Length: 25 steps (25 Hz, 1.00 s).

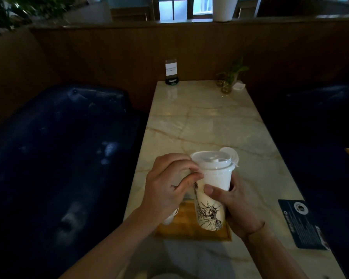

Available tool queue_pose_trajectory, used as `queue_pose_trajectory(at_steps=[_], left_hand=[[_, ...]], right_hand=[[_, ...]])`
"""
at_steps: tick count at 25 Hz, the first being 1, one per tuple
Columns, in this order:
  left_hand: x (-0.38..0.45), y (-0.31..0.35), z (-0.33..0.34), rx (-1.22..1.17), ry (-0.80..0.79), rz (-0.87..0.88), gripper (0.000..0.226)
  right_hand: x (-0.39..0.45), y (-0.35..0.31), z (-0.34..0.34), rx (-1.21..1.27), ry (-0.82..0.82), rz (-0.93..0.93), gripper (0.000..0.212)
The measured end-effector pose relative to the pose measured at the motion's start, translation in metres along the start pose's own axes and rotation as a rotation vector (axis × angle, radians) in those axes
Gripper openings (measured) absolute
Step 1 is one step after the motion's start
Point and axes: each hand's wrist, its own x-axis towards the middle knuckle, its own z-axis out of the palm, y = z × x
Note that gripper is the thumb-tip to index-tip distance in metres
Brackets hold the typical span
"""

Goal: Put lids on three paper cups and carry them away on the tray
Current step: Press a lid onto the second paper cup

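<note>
Two dark blue padded bench seats [58, 154] are flanking a long pale marble-patterned worktop [204, 121], which is running away toward a brown wood-panelled wall [189, 49]. Near the person's end of the worktop a flat rectangular wooden tray [189, 226] is lying, and at the right edge a dark printed card [302, 224] is resting flat, well apart from the tray.

Over the tray the person is holding a tall white paper cup printed with a Statue of Liberty drawing [212, 200], tilted a little, its base hanging above the tray's right part. The right hand [238, 206] is wrapping the cup's lower body, thumb across the front, fingers closed round the back. A clear plastic lid [212, 161] is sitting on the cup's rim, its round flap standing open behind on the right. The left hand [165, 188] is pinching at the lid's left edge, fingers narrowed around the rim.

Beneath the left wrist a white object [170, 217] is peeking out on the tray; whether it is a cup or a lid I cannot tell.

At the far end a small card stand [171, 72] and a little glass vase with green leaves [228, 81] are standing near the wall.
</note>
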Motion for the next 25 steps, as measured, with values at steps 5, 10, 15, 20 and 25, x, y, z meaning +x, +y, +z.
queue_pose_trajectory(at_steps=[5,10,15,20,25], left_hand=[[-0.005,-0.005,-0.007,-0.094,-0.111,-0.133,0.013],[0.008,-0.003,-0.011,-0.160,-0.148,-0.218,0.008],[0.035,0.005,-0.013,-0.183,-0.375,-0.279,0.008],[0.045,0.008,-0.013,-0.167,-0.446,-0.276,0.008],[0.039,0.013,-0.007,-0.139,-0.367,-0.263,0.008]], right_hand=[[0.000,0.003,-0.003,-0.148,0.068,-0.018,0.084],[-0.001,0.008,-0.003,-0.263,0.113,-0.099,0.078],[-0.003,0.010,-0.001,-0.332,0.125,-0.133,0.071],[-0.006,0.009,-0.003,-0.348,0.159,-0.157,0.070],[-0.008,0.006,-0.002,-0.299,0.148,-0.177,0.061]])
